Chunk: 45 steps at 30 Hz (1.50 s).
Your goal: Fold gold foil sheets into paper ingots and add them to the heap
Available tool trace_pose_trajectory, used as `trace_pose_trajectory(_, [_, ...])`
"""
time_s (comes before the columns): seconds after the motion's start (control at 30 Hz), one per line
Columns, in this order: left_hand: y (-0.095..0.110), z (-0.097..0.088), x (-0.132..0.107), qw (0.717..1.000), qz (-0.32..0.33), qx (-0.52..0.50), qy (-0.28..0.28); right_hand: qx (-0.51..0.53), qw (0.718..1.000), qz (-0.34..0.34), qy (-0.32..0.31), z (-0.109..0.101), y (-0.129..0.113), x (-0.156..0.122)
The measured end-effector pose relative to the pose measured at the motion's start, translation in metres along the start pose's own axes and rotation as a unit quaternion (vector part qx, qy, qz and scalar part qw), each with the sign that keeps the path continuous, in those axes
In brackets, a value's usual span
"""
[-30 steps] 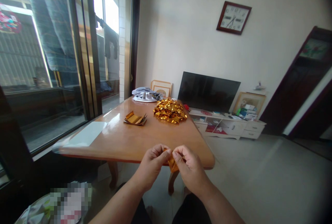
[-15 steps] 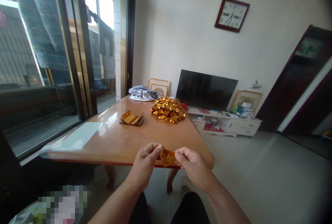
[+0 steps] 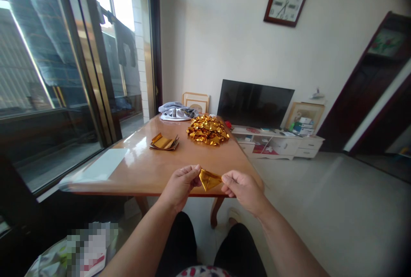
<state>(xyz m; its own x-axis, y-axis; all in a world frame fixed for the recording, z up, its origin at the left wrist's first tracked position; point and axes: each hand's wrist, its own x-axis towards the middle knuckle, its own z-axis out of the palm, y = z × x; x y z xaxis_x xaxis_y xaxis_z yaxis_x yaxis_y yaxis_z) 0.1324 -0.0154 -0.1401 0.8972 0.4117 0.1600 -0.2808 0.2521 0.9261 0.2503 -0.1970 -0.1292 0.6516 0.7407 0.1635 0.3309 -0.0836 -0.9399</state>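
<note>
I note: white plaster wall [image 3: 218,33] with square red-framed clock [image 3: 286,3]; black flat television [image 3: 255,103] on low white cabinet [image 3: 282,147]; pale tiled floor [image 3: 321,217]; daylight through dark-framed glass doors [image 3: 41,75].

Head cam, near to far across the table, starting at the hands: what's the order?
gold foil piece, pinched between left hand and right hand → stack of gold sheets → pile of folded gold pieces → grey cloth bundle
</note>
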Motion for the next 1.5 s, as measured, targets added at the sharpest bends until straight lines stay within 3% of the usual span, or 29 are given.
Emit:
trace_pose_trajectory(0.23, [-0.002, -0.004, -0.002, 0.998, 0.03, 0.055, 0.022, -0.009, 1.0, 0.001, -0.02, -0.006, 0.002, -0.004])
trace_pose_trajectory(0.37, [0.005, -0.009, -0.009, 0.989, 0.068, 0.12, 0.061, -0.024, 0.999, 0.018, 0.035, -0.017, 0.0, -0.006])
trace_pose_trajectory(0.43, [0.011, -0.009, -0.013, 0.984, 0.076, 0.147, 0.069, -0.048, 0.996, -0.008, 0.072, -0.018, -0.007, -0.008])
trace_pose_trajectory(0.53, [0.02, 0.0, -0.019, 0.982, 0.081, 0.158, 0.058, -0.083, 0.99, -0.089, 0.074, -0.008, -0.022, -0.01])
trace_pose_trajectory(0.73, [0.031, 0.023, -0.028, 0.986, 0.081, 0.145, 0.01, -0.102, 0.984, -0.147, 0.009, 0.024, -0.034, -0.009])
trace_pose_trajectory(0.93, [0.024, 0.019, -0.029, 0.995, 0.045, 0.087, 0.012, -0.015, 0.993, -0.106, -0.039, 0.021, -0.022, -0.008])
trace_pose_trajectory(1.07, [0.019, 0.018, -0.028, 0.999, 0.036, 0.019, 0.004, 0.042, 0.995, -0.081, -0.031, 0.019, -0.016, -0.009])
trace_pose_trajectory(1.3, [0.019, 0.026, -0.031, 0.993, 0.07, 0.092, 0.012, 0.071, 0.994, -0.067, -0.039, 0.021, -0.017, -0.013])
trace_pose_trajectory(1.5, [0.017, 0.031, -0.032, 0.993, 0.065, 0.092, 0.026, 0.089, 0.993, -0.058, -0.055, 0.021, -0.014, -0.012])
